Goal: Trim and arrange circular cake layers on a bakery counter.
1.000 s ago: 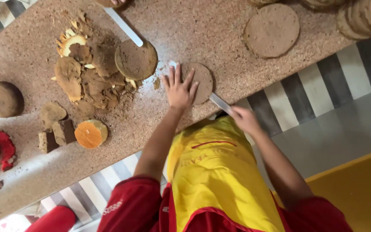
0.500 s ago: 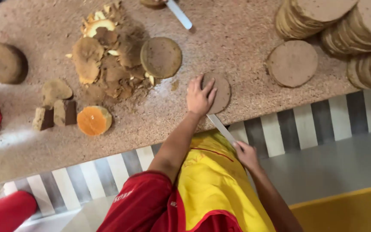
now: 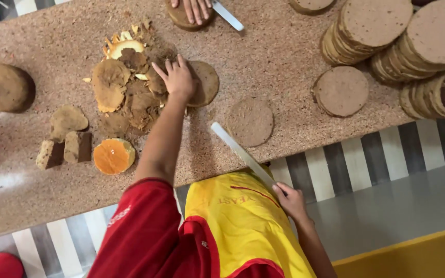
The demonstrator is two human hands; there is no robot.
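Resting flat with fingers spread, the left hand [image 3: 177, 78] is now placed on the brown disc [image 3: 204, 82] beside the scrap pile [image 3: 127, 98], moved from the round slice [image 3: 250, 121]; the knife [image 3: 242, 154] stays gripped by the right hand [image 3: 291, 202].

Browns, orange, red and yellow on a speckled counter

Under the left hand [image 3: 178, 78] lay a brown disc [image 3: 205, 82]; left of it, an orange-faced piece [image 3: 112, 156]. The right hand [image 3: 290, 201] held a seemingly white knife [image 3: 240, 152] over a yellow, red-trimmed apron [image 3: 243, 226]. The counter [image 3: 284, 46] was speckled tan.
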